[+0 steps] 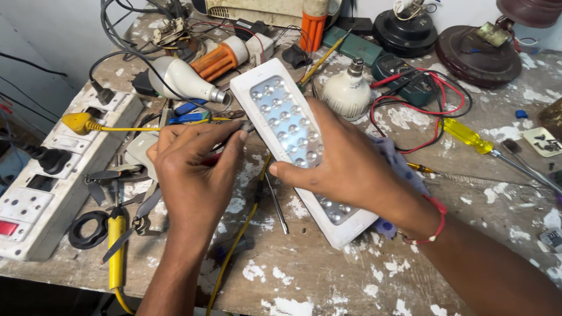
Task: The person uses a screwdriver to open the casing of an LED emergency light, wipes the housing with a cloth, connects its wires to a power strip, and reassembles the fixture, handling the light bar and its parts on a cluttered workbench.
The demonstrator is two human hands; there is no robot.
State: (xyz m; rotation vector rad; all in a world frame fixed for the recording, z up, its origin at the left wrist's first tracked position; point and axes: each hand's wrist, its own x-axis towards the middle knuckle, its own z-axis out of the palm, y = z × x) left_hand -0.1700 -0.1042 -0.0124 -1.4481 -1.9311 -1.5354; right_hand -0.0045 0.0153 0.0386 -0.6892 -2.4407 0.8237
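Gripping the white LED lamp panel from above, the right hand clamps it with the thumb on its near-left edge and the fingers wrapped over the far side. The panel lies on the paint-spattered workbench, lens side up, its long axis running diagonally: one end points up-left toward the white bulb, the other down-right toward the person. The left hand is closed in a pinch on a thin dark tool, its tip touching the panel's left edge. Just beside it lie loose screwdrivers; a white power strip sits at far left, a yellow-handled screwdriver well apart on the right.
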